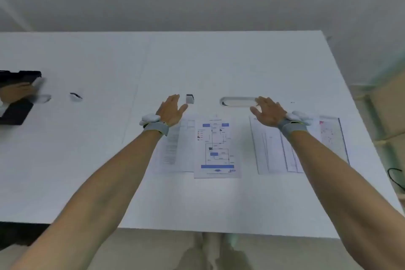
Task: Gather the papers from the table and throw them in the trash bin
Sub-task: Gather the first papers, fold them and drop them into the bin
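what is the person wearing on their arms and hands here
Both forearms are bare, with no sleeves or gloves. The left hand and right hand each have a grey fabric wristband with a thin yellow-green edge, and a rounded white device is mounted on each band. No cables are visible on either.

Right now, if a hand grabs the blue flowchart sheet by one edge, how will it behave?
The blue flowchart sheet looks like one thin printed page lying flat, so it would probably droop and weigh very little. It lies flush on the smooth white table, so pinching an edge may be hard; sliding it seems easier. It overlaps the text page, which might drag along.
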Motion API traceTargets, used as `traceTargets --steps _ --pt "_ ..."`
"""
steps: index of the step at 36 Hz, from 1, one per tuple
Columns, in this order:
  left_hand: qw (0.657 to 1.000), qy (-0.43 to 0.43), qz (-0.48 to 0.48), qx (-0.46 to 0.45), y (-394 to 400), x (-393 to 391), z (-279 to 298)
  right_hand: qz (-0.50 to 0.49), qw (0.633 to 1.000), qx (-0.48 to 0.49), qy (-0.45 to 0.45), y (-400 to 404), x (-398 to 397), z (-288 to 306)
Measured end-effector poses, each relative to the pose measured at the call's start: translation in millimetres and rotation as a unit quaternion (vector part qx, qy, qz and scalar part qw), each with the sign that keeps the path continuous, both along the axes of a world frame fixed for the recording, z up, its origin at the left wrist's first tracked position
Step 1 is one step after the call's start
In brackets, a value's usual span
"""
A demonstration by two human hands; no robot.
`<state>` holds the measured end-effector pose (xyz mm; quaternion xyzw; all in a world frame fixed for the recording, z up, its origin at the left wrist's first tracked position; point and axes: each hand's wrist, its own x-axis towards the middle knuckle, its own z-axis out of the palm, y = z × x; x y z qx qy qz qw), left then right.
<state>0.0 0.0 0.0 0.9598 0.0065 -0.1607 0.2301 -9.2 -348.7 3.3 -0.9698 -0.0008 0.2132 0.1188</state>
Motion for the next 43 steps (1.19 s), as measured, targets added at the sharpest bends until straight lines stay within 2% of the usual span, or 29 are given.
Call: traceTargets --steps 9,17,23,30,36,39,43 --pt "0.991 0.133 0.011 0.003 7.3 -60.2 -86.5 -0.03 0.992 0.037 0.116 16.9 -48.0 -99.3" --pt "0.992 0.102 0.071 -0.037 31.1 -80.2 -122.9 -0.148 0.973 0.135 0.118 32.6 -56.0 -145.8" --pt "0.974 0.07 0.214 -0.03 70.0 -62.3 -141.9 -0.246 0.944 0.194 0.105 38.7 -45.7 -172.0" --pt "0.919 0.132 0.371 0.014 116.7 -33.7 -168.4 -0.326 0.907 0.253 0.089 44.7 -31.2 -202.0" --pt "0.892 0.123 0.43 -0.063 129.4 -9.1 -184.7 -0.372 0.885 0.271 0.063 59.5 -19.0 -216.6" --pt "0.892 0.135 0.411 -0.13 119.0 -1.9 -186.7 -0.375 0.887 0.264 0.052 71.2 -12.8 -218.9" --pt "0.905 0.143 0.363 -0.17 90.5 1.7 -188.1 -0.369 0.888 0.267 0.061 88.0 -7.9 -218.6"
